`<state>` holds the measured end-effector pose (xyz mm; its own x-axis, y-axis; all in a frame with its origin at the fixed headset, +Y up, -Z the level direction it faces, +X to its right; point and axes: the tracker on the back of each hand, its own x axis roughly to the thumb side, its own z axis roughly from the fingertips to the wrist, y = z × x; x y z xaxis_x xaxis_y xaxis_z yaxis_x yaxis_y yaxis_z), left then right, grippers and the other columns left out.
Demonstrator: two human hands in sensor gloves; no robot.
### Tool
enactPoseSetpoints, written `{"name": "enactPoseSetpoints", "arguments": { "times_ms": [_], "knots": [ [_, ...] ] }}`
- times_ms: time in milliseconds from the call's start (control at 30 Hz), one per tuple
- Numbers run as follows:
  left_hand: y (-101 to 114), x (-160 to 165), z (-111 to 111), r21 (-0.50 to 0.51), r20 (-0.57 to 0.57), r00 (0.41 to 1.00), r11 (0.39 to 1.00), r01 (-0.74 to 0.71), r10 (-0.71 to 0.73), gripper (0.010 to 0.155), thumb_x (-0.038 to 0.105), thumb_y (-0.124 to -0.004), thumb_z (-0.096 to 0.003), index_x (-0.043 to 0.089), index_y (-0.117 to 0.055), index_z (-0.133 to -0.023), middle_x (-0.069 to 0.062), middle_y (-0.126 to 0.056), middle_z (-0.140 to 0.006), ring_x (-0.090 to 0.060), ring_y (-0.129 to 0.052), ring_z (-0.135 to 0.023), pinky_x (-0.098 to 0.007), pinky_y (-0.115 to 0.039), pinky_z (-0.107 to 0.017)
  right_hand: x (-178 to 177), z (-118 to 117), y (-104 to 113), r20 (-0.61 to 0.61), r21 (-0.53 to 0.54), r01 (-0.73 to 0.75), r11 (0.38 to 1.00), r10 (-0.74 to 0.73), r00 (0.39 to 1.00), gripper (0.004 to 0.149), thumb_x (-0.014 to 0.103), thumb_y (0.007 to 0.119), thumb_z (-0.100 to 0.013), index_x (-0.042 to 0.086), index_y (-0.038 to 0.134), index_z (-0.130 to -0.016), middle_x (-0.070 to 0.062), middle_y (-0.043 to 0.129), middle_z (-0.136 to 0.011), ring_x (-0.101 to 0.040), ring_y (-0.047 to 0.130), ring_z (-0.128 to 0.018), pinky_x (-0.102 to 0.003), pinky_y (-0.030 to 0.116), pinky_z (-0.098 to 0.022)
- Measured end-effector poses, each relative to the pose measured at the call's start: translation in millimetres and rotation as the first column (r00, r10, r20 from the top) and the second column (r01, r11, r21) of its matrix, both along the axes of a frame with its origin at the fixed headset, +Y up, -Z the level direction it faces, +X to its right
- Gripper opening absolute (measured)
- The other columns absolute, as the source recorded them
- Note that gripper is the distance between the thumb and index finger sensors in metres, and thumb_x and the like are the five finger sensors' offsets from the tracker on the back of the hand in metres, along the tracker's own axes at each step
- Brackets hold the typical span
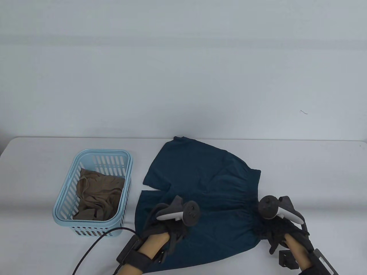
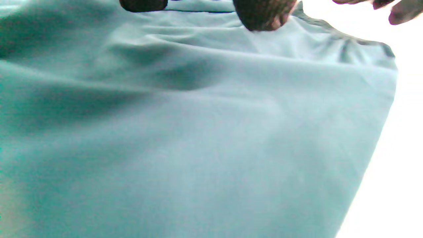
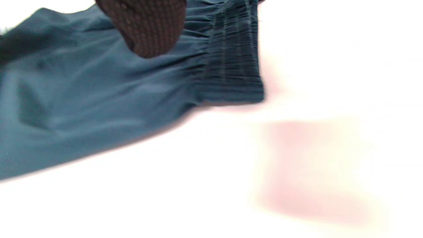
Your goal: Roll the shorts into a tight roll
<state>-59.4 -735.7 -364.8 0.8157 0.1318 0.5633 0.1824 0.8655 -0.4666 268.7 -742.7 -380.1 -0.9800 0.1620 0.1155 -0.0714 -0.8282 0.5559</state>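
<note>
The dark teal shorts (image 1: 200, 197) lie flat on the white counter (image 1: 315, 172), just right of the blue basket (image 1: 68, 197). Their long way runs from the stretchy waistband (image 3: 231, 66) on the right to the leg ends on the left. The right hand (image 1: 276, 229) sits at the waistband corner, so it is nearer the end a roll could start from. The left hand (image 1: 169, 226) rests on the near leg. I cannot tell if either grip pinches cloth
</note>
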Motion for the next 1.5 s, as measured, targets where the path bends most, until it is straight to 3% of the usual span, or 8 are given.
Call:
{"name": "enactPoseSetpoints", "arguments": {
  "times_ms": [133, 267, 567, 700, 833, 967, 1133, 1500],
  "knots": [
    [-2.4, -23.7, 43.8, 0.023, 0.042, 0.998, 0.999, 0.043, -0.044, 0.071, 0.034, -0.065, -0.0544, 0.005, -0.029, -0.109, -0.027, -0.029, -0.113, -0.049, -0.045, -0.106, -0.073, -0.037, -0.069, 3.2, 11.9, -6.5, -0.026, 0.011, -0.065, 0.998, 0.065, 0.998, 0.083, 0.034, 0.073, -0.050, 0.017, 0.015, -0.106, -0.013, 0.013, -0.113, -0.041, 0.017, -0.106, -0.065, 0.030, -0.073],
    [-13.3, -40.8, 66.4, 0.000, 0.046, 0.992, 0.993, 0.117, -0.117, 0.079, 0.040, -0.066, -0.0535, 0.003, -0.024, -0.109, -0.028, -0.025, -0.113, -0.050, -0.041, -0.107, -0.073, -0.036, -0.069, -0.7, 17.3, -14.4, -0.028, 0.026, -0.107, 0.994, 0.108, 0.994, 0.084, 0.033, 0.074, -0.050, 0.017, 0.014, -0.105, -0.013, 0.012, -0.113, -0.041, 0.017, -0.105, -0.064, 0.030, -0.073],
    [-40.6, -61.7, 72.1, -0.029, -0.003, 0.976, 0.975, 0.219, -0.219, 0.097, 0.053, -0.068, -0.0477, 0.000, -0.014, -0.108, -0.032, -0.018, -0.112, -0.053, -0.036, -0.106, -0.074, -0.034, -0.068, -8.4, 16.7, -31.6, -0.024, 0.040, -0.132, 0.990, 0.133, 0.991, 0.079, 0.030, 0.075, -0.049, 0.019, 0.020, -0.105, -0.012, 0.018, -0.112, -0.042, 0.030, -0.104, -0.061, 0.038, -0.073],
    [-42.0, -59.2, 71.3, 0.015, -0.015, 0.971, 0.971, 0.239, -0.239, 0.091, 0.049, -0.068, -0.0480, 0.003, -0.018, -0.108, -0.029, -0.021, -0.113, -0.052, -0.036, -0.105, -0.073, -0.036, -0.069, -7.5, 16.6, -31.2, -0.004, 0.086, -0.114, 0.990, 0.115, 0.993, 0.074, 0.030, 0.075, -0.049, 0.019, 0.029, -0.105, -0.011, 0.024, -0.113, -0.041, 0.038, -0.103, -0.060, 0.042, -0.072],
    [-39.6, -57.5, 70.4, 0.089, -0.025, 0.971, 0.967, 0.238, -0.237, 0.074, 0.039, -0.066, -0.0524, 0.007, -0.030, -0.108, -0.026, -0.033, -0.113, -0.049, -0.047, -0.104, -0.070, -0.043, -0.070, -7.1, 15.5, -31.8, 0.020, 0.152, -0.099, 0.983, 0.097, 0.995, 0.068, 0.029, 0.074, -0.049, 0.020, 0.035, -0.104, -0.010, 0.032, -0.111, -0.039, 0.047, -0.101, -0.058, 0.046, -0.071],
    [-28.8, -63.0, 63.9, 0.202, -0.062, 0.993, 0.974, 0.106, -0.096, 0.052, 0.031, -0.061, -0.0546, 0.014, -0.056, -0.104, -0.019, -0.060, -0.110, -0.042, -0.070, -0.099, -0.066, -0.053, -0.069, -3.0, 13.7, -25.7, 0.081, 0.334, -0.047, 0.942, 0.021, 0.997, 0.048, 0.024, 0.067, -0.051, 0.022, 0.060, -0.098, -0.007, 0.060, -0.106, -0.037, 0.067, -0.094, -0.058, 0.055, -0.068],
    [-15.1, -73.5, 59.2, 0.206, -0.112, 0.992, 0.978, -0.028, 0.052, 0.043, 0.031, -0.061, -0.0536, 0.018, -0.074, -0.092, -0.013, -0.083, -0.098, -0.035, -0.090, -0.086, -0.063, -0.059, -0.068, 1.8, 13.3, -24.5, 0.101, 0.361, -0.038, 0.932, 0.001, 0.995, 0.045, 0.025, 0.068, -0.050, 0.023, 0.065, -0.095, -0.006, 0.066, -0.104, -0.037, 0.070, -0.094, -0.059, 0.056, -0.068],
    [58.6, -96.5, 66.8, 0.259, -0.138, 0.940, 0.927, -0.269, 0.311, 0.041, 0.033, -0.065, -0.0534, 0.017, -0.079, -0.089, -0.014, -0.088, -0.093, -0.035, -0.094, -0.081, -0.065, -0.058, -0.068, 19.7, 21.6, 12.0, 0.109, 0.355, 0.187, 0.916, -0.239, 0.965, 0.044, 0.027, 0.074, -0.048, 0.021, 0.073, -0.092, -0.008, 0.076, -0.100, -0.039, 0.072, -0.093, -0.060, 0.057, -0.067]
  ]
}}
